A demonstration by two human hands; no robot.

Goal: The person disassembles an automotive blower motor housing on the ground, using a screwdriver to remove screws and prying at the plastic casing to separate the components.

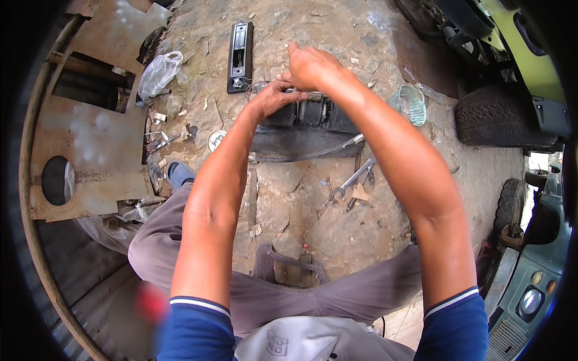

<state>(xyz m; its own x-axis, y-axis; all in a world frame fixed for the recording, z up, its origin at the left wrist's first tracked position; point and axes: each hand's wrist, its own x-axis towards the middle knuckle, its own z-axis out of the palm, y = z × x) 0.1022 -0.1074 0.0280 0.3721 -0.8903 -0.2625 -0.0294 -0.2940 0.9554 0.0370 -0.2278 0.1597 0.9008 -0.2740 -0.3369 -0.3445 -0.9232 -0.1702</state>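
Observation:
A dark cylindrical machine part (314,112) with ridged bands lies on the ground in front of me. My left hand (272,99) is closed over its left end, with the thumb along the top. Just above it, my right hand (313,67) is closed, its fingers curled close to the left fingertips. What the right fingers hold, if anything, is hidden. Under the machine part is a black rubber-like piece (289,141). A dark hose ending in a metal fitting (356,140) runs along its near edge. Beyond my left hand stands a long black housing (240,57) with a silvery inset.
Wrenches (352,180) and small tools lie nearer me. A pale green mesh basket (409,105) sits to the right, before a vehicle tyre (503,117). At left are a clear plastic bag (161,73), a round white lid (217,141) and a rusty metal sheet (102,156). The ground is rough stone.

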